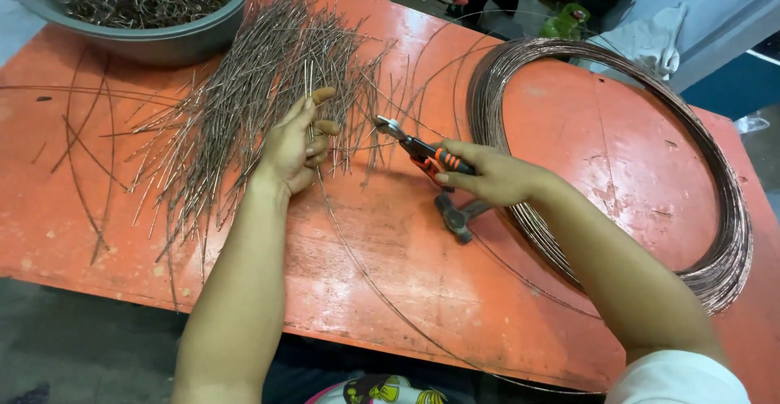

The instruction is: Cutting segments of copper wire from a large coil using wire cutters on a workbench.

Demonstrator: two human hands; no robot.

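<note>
You are working at an orange worktop (390, 274). Your left hand (294, 146) is resting flat on the pile of cut wire pieces (244, 103), fingers loosely spread and not closed on any piece. Your right hand (487, 175) is gripping the orange-and-black handles of the cutting pliers (418, 151); this grip is clamped on the handles. The pliers' metal nose is pointing toward the pile of cut wire pieces and is lying just beside its right edge. Whether the nose is biting on a wire cannot be told.

The large coil of copper-coloured wire (715, 266) is lying on the worktop on the far side of your right hand from the pile. A loose wire strand (366, 278) is curving across the worktop below the pile. A small hammer (455, 217) is lying under your right hand. A grey bowl (162, 43) holding more cut pieces is sitting just beyond the pile, touching its upper edge.
</note>
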